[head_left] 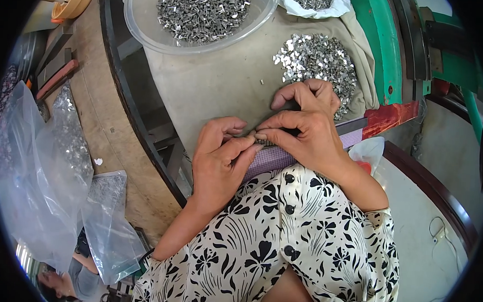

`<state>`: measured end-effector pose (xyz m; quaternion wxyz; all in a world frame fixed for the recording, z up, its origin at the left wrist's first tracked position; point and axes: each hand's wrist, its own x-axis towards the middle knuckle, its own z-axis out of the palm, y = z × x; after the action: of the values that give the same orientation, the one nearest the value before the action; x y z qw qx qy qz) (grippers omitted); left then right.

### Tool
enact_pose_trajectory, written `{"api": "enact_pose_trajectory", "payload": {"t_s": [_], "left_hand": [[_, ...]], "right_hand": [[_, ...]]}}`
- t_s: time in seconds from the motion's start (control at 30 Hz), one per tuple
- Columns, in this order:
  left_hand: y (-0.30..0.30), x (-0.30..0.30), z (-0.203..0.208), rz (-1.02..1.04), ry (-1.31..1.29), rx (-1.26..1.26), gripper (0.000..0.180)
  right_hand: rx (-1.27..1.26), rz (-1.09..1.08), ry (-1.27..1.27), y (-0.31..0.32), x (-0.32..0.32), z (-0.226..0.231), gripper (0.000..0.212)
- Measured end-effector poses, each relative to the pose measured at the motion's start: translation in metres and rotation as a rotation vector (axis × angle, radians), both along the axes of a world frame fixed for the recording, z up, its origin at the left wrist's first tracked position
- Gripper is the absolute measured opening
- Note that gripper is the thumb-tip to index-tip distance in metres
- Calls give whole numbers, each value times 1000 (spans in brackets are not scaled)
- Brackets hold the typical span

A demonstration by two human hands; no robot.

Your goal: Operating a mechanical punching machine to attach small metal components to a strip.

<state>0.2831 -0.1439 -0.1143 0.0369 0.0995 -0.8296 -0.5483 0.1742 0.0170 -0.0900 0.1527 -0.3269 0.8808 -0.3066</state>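
Observation:
My left hand and my right hand meet over the near edge of a cloth-covered work surface. Between their thumbs and fingertips they pinch a short row of small dark metal pieces, partly hidden by the fingers. Just beyond my right hand lies a loose heap of small shiny metal pieces. A round clear plastic tub holding many small metal parts stands at the far side. One tiny piece lies alone on the cloth.
At the far right is a white bag of metal parts, beside a green metal frame. On the left, a wooden table bears clear plastic bags, a red-handled tool and an orange container. Another person is at the lower left.

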Motion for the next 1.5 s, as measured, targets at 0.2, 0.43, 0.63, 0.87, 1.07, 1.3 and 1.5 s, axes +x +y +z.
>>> {"api": "enact_pose_trajectory", "payload": {"t_s": [0.2,0.43,0.63,0.87,1.07,1.3,1.5], "left_hand": [[-1,0,0,1,11,4,23],[1,1,-1,11,13,26,23],[0,1,-1,6,11,15,23],[0,0,1,10,-13,5,25],[0,0,2,7,-29,25,25],[-1,0,3,3,-40,34,25],[-1,0,2,-2,-46,41,24]], "right_hand": [[-10,8,-17,1,0,1,16],[14,3,-12,1,1,0,16],[29,-11,-26,-2,1,4,15],[43,12,-39,7,-2,5,14],[36,22,-44,11,-3,4,14],[61,17,-50,9,-4,6,14],[66,30,-10,19,-8,6,15]]}}
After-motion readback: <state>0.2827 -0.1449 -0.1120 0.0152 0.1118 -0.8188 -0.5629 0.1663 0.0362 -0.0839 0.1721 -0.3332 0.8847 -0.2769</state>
